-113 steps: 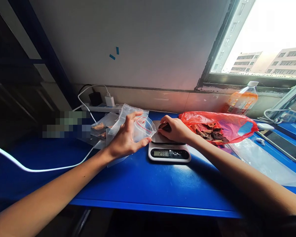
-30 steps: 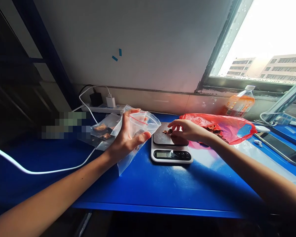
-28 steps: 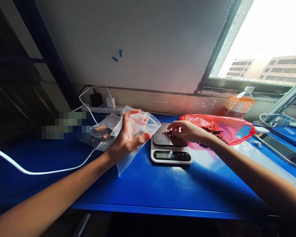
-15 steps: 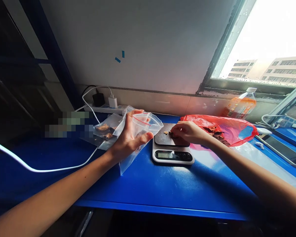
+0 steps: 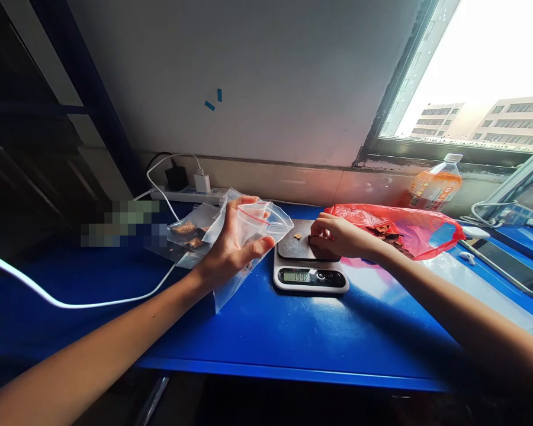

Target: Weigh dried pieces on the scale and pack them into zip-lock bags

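Note:
My left hand (image 5: 228, 248) is closed on a clear zip-lock bag (image 5: 273, 219) with a red line along its top; the bag hangs beside the scale, and some fingers are behind the plastic. My right hand (image 5: 337, 236) is over the metal plate of a white kitchen scale (image 5: 288, 248), its fingertips pinched at a small dark dried piece (image 5: 311, 239), mostly hidden by the fingers. A small tan dried piece (image 5: 297, 236) lies on the plate to their left. Digits are lit on the scale's display (image 5: 296, 276).
Right of the scale lies a red plastic bag (image 5: 435, 236) with dark dried pieces (image 5: 387, 232) inside. Behind it stands an orange drink bottle (image 5: 437, 188). Filled clear bags (image 5: 186, 234) lie at left, near a white cable (image 5: 115, 305). A phone (image 5: 506, 269) and an earbud (image 5: 467, 257) are at right.
My right hand has shifted slightly right on the scale plate, away from the tan piece. Clear digits now show on the display. My left hand keeps its hold on the bag.

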